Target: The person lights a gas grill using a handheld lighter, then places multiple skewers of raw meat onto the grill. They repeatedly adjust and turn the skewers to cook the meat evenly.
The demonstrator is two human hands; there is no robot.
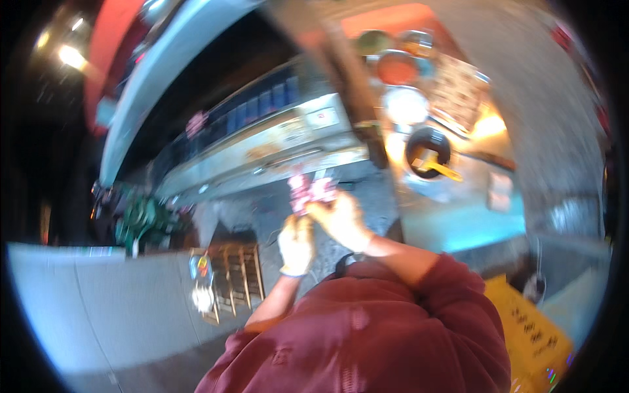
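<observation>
Two clusters of pink-and-white pieces, apparently raw meat skewers, are held up in front of my chest. Blur hides their sticks. My left hand (296, 245), in a pale glove, grips the base of the left meat skewers (298, 192). Close beside it, my right hand (345, 221) has its gloved fingers closed around the right meat skewers (323, 188). Just beyond both hands runs a long metal grill-like trough (265, 150).
To the right, a metal counter (432, 228) bears a dark pot (429, 142) with a yellow-handled brush (443, 170), a bowl of red seasoning (396, 69), a white bowl (406, 105) and a patterned tray (454, 91). A wooden rack-like stool (241, 275) stands at lower left.
</observation>
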